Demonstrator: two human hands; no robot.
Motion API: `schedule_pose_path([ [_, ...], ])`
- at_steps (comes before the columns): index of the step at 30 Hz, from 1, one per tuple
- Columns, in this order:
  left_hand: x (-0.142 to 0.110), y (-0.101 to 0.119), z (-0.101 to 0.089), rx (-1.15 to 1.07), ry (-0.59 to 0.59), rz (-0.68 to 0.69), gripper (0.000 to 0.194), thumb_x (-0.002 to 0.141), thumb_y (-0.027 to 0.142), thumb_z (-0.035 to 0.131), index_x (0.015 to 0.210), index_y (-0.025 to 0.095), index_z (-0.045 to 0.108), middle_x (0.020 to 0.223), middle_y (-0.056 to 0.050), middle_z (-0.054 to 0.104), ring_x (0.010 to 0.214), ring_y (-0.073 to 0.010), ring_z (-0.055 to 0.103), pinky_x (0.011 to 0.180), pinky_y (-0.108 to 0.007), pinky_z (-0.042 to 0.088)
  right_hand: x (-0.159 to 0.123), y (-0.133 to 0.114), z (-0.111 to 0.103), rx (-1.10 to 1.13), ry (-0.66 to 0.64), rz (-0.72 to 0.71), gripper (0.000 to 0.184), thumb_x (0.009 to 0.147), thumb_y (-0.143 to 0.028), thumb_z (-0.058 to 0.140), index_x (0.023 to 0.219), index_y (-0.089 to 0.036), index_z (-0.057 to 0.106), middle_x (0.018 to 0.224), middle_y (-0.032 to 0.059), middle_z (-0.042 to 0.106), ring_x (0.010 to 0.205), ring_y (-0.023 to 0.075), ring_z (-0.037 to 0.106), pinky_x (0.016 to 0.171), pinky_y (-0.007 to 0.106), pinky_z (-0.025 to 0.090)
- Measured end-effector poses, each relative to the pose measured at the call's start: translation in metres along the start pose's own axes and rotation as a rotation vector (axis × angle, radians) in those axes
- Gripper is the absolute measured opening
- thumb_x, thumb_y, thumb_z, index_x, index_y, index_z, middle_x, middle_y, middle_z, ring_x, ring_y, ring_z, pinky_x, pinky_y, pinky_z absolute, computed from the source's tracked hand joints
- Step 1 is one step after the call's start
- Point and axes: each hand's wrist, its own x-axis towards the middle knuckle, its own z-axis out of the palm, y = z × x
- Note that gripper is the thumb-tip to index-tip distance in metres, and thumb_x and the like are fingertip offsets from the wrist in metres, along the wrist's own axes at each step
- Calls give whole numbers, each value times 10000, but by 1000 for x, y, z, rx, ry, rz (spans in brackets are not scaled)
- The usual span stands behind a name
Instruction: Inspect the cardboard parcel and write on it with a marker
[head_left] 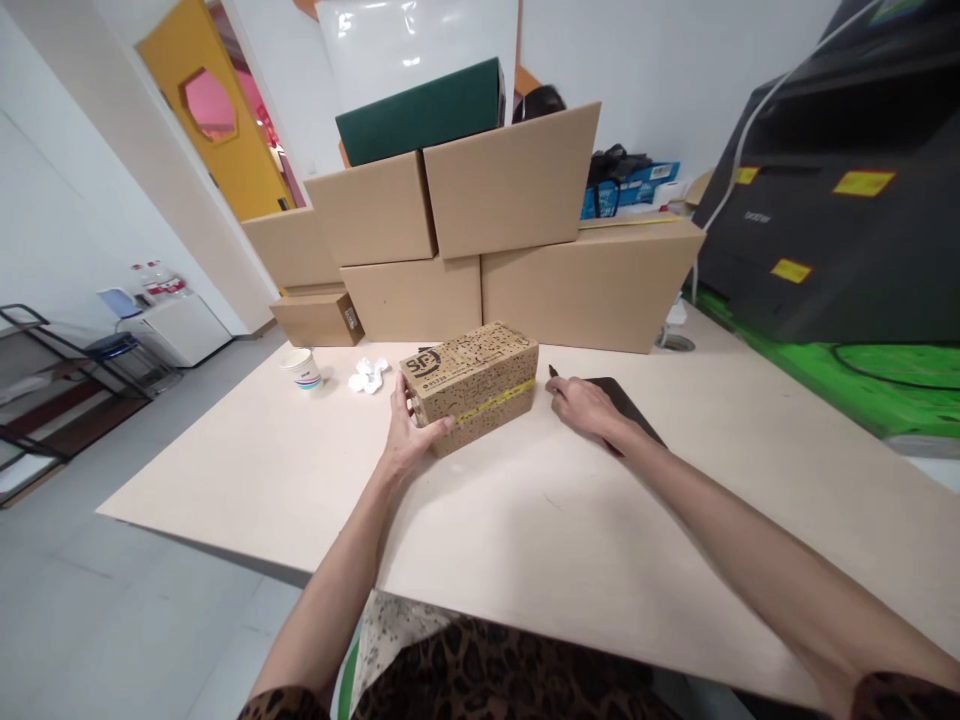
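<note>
A speckled brown cardboard box (480,365) with black "SF" lettering and a yellow tape strip along its side sits at the middle of the table. My left hand (412,425) grips its left end, thumb on the near face and fingers around the far corner. To the right of the box, my right hand (583,405) is closed around a slim black pen-like tool (553,372), whose dark tip sticks out toward the box. Partly under that hand and wrist lies a flat dark pad (626,408).
Large cardboard boxes (409,300) are stacked along the table's back, a green box (424,112) on top. A paper cup (301,369) and crumpled white tissue (368,375) stand at left. A big black machine (847,220) rises at right. The table (525,545) ends before my body.
</note>
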Motion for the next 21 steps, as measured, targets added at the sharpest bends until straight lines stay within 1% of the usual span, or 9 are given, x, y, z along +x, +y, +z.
schedule_pose_path([
  [2, 0, -2, -1, -10, 16, -9, 1182, 590, 439, 943, 1592, 320, 326, 1555, -132, 431, 1468, -389, 404, 1203, -583, 344, 3, 7, -4, 247, 70, 76, 394, 887, -246, 459, 1147, -157, 742, 952, 145, 764, 843, 266, 707, 750, 371, 530],
  [5, 0, -4, -2, 1, 13, 3, 1214, 587, 469, 948, 1605, 333, 300, 1575, -134, 416, 1488, -391, 383, 1216, -584, 323, 4, 16, -16, 925, 198, 183, 370, 797, -301, 516, 1069, -168, 729, 760, 80, 695, 670, 234, 660, 608, 364, 519],
  [6, -1, -4, -3, 15, 4, 15, 1222, 597, 486, 944, 1613, 329, 284, 1592, -139, 399, 1497, -391, 371, 1220, -580, 317, 3, 18, -21, 1119, 221, 181, 358, 753, -296, 552, 1048, -182, 720, 742, 63, 676, 656, 226, 649, 588, 359, 511],
  [8, -2, -5, -3, 40, -17, 51, 1236, 614, 514, 936, 1626, 316, 254, 1619, -149, 366, 1510, -390, 350, 1228, -565, 309, 0, 19, -32, 1315, 248, 111, 368, 694, -269, 616, 1050, -221, 697, 788, 41, 680, 693, 210, 653, 597, 343, 513],
  [11, -4, -6, -2, 56, -39, 114, 1241, 632, 539, 928, 1634, 302, 234, 1644, -154, 332, 1504, -387, 359, 1238, -547, 305, -4, 9, -50, 1334, 387, -4, 384, 678, -273, 736, 1053, -278, 648, 836, 2, 678, 716, 180, 642, 611, 319, 514],
  [13, -5, -7, 0, 64, -50, 156, 1261, 620, 569, 927, 1635, 300, 229, 1652, -157, 322, 1484, -394, 386, 1230, -564, 320, -8, -4, -62, 1289, 557, -79, 394, 668, -310, 825, 1001, -289, 616, 768, -38, 637, 638, 147, 599, 570, 293, 492],
  [16, -5, -10, 4, 94, -64, 223, 1300, 578, 615, 930, 1631, 298, 236, 1649, -167, 328, 1469, -426, 401, 1207, -620, 348, -18, -31, -77, 1289, 794, -151, 405, 686, -403, 883, 897, -271, 563, 618, -90, 554, 476, 100, 495, 447, 241, 397],
  [18, -5, -12, 5, 126, -71, 269, 1299, 580, 619, 928, 1630, 287, 239, 1639, -175, 333, 1488, -445, 375, 1214, -651, 333, -29, -51, -85, 1371, 830, -176, 407, 755, -495, 852, 863, -265, 534, 551, -105, 518, 422, 93, 475, 396, 220, 355],
  [21, -6, -16, 6, 172, -77, 357, 1310, 601, 602, 927, 1644, 271, 207, 1619, -187, 343, 1520, -464, 323, 1233, -684, 300, -48, -77, -93, 1459, 733, -196, 406, 805, -555, 817, 829, -256, 543, 511, -107, 506, 377, 86, 468, 354, 210, 339],
])
